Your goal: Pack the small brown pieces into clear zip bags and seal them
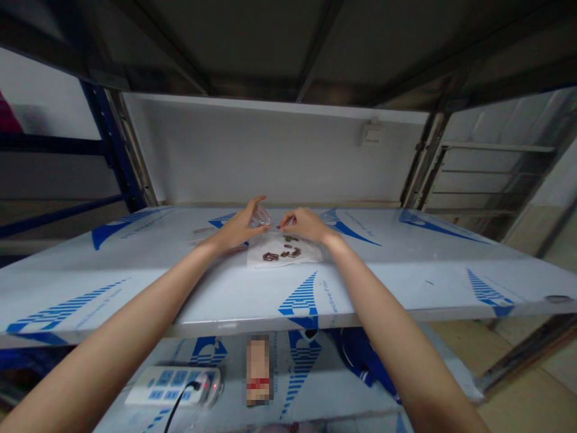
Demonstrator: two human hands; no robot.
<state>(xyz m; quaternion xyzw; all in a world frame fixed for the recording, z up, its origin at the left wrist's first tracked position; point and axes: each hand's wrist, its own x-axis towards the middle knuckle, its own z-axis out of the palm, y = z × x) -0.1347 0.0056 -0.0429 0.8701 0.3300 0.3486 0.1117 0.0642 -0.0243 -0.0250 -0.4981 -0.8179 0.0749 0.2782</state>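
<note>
The left hand (237,228) curls around a clear plastic cup (261,216), just left of the right hand (304,224), which pinches a tiny dark piece (280,227) above a paper sheet (259,255).

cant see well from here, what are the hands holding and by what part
The left hand grips a clear plastic cup by its side. The right hand pinches something too small to identify in its fingertips.

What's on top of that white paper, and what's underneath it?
Small dark brown pieces lie on the white paper, too small to identify here. It rests on a blue-printed white shelf top; the patch under it is hidden.
</note>
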